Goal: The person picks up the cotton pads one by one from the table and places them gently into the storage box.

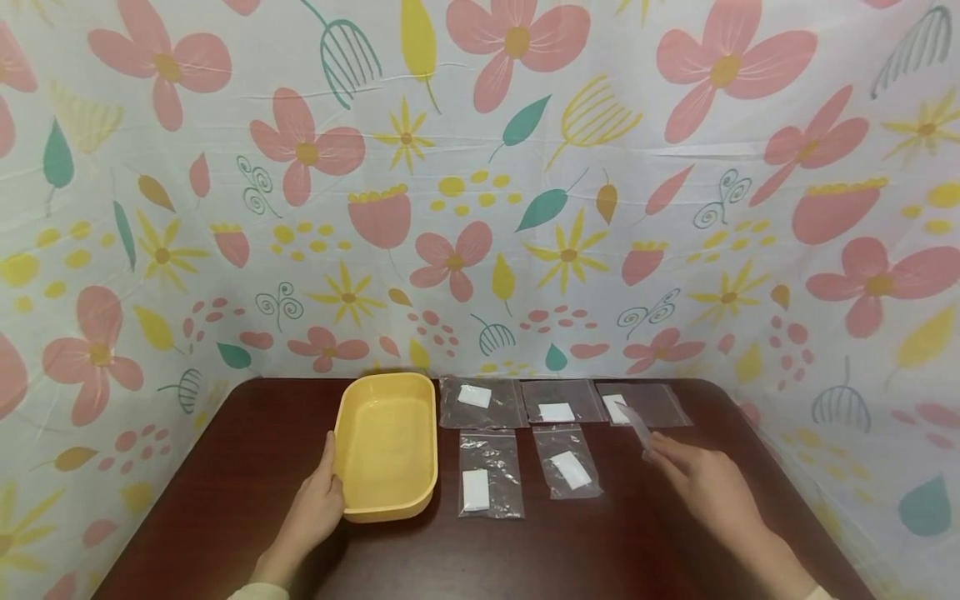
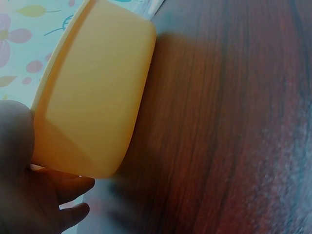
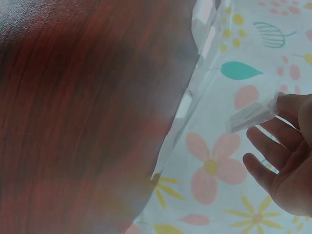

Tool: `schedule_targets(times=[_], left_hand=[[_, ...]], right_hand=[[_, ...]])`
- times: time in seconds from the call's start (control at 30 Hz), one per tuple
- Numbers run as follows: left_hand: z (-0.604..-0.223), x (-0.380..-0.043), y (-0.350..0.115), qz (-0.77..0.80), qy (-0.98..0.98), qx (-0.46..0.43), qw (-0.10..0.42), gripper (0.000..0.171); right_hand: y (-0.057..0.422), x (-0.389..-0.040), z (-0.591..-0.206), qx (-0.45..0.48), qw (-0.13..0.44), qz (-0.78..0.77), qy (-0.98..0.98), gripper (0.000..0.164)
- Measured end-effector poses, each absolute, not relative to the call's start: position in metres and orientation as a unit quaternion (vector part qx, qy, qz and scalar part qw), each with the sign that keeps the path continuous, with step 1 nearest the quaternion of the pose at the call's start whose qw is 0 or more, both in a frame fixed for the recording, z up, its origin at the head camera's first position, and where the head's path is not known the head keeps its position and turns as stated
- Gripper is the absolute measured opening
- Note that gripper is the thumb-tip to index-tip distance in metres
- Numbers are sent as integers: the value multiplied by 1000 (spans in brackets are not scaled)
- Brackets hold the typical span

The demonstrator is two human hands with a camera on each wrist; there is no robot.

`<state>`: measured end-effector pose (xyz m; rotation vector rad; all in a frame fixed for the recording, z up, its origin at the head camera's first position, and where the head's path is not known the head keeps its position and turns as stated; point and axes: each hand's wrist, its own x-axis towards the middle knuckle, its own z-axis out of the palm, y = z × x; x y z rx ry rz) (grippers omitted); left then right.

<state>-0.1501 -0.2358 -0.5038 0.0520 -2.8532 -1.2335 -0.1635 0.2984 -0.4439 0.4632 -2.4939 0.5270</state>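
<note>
My left hand (image 1: 318,502) grips a yellow plastic tray (image 1: 386,510) by its near left side. In the left wrist view the tray's underside (image 2: 97,92) faces the camera, thumb at the rim and fingers beneath. The tray is bare inside and held above the table. My right hand (image 1: 712,483) pinches a small clear plastic bag (image 1: 637,429) between thumb and forefinger. In the right wrist view this bag (image 3: 253,116) hangs off the fingertips, while the other fingers are spread loosely. It overlaps the white label of a bag lying behind it in the head view.
Three clear zip bags with white labels lie in a back row, among them one bag (image 1: 502,408) beside the tray. In front lie another bag (image 1: 506,471) and a tilted bag (image 1: 588,483). The dark wooden table (image 1: 570,554) meets a flower-print curtain (image 1: 480,192) behind.
</note>
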Motion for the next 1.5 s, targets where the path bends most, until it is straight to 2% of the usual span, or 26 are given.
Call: schedule_targets(times=[0.4, 0.77, 1.1, 1.33, 1.5], left_hand=[[-505, -151, -235, -405, -913, 23, 27, 65], [-511, -155, -230, -415, -908, 21, 42, 65], [-510, -154, -232, -411, -909, 27, 57, 67], [-508, -152, -230, -403, -913, 25, 58, 66], [-506, -152, -228, -404, -913, 23, 57, 66]], right_hand=[[271, -173, -439, 202, 270, 202, -919, 27], [227, -187, -442, 207, 229, 214, -927, 25], [160, -206, -436, 267, 214, 208, -916, 24], [112, -212, -432, 295, 183, 213, -913, 23], [81, -214, -426, 341, 194, 228, -891, 20]])
